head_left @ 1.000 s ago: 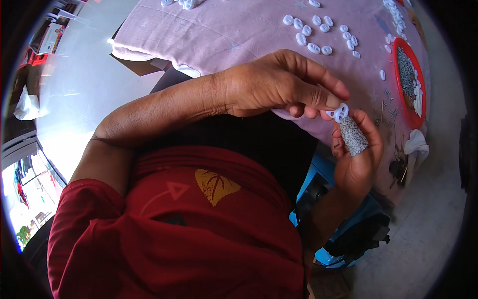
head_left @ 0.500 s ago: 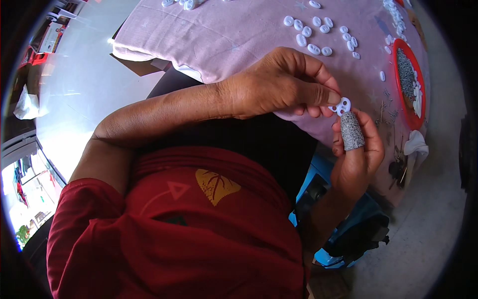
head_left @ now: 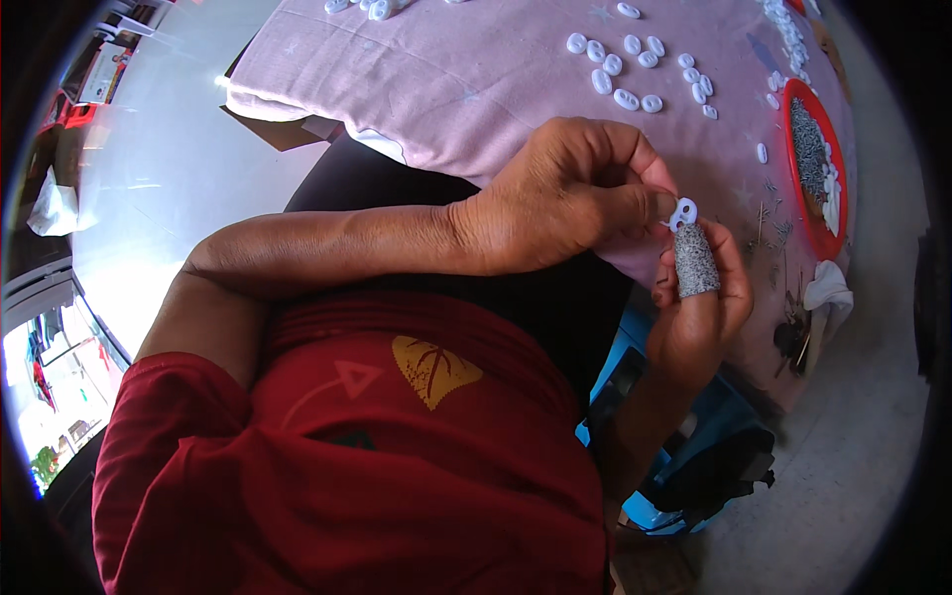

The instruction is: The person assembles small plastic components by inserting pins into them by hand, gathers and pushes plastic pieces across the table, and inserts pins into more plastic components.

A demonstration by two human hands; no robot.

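Over the near edge of the cloth-covered table, a small white plastic piece with holes (head_left: 684,212) is pinched between my two hands. My left hand (head_left: 570,198) is closed, with its thumb and forefinger at the piece's left side. My right hand (head_left: 729,288) is closed too, and its thumb wears a grey speckled finger sleeve (head_left: 698,263) whose tip presses against the lower end of the piece. The other right fingers curl behind, partly hidden. Whether anything smaller sits between the fingertips I cannot make out.
Several white oval pieces (head_left: 626,99) lie on the pink tablecloth (head_left: 426,79). To the right, a red basin (head_left: 790,129) holds small grey metal parts (head_left: 808,149) and white pieces. Thin sticks and loose bits lie near a white cloth (head_left: 829,286). Below the table stands a blue object (head_left: 650,514).
My left hand has shifted slightly downward and its wrist is lower. The white piece has turned, showing a narrower side. My right hand has moved a little to the left.
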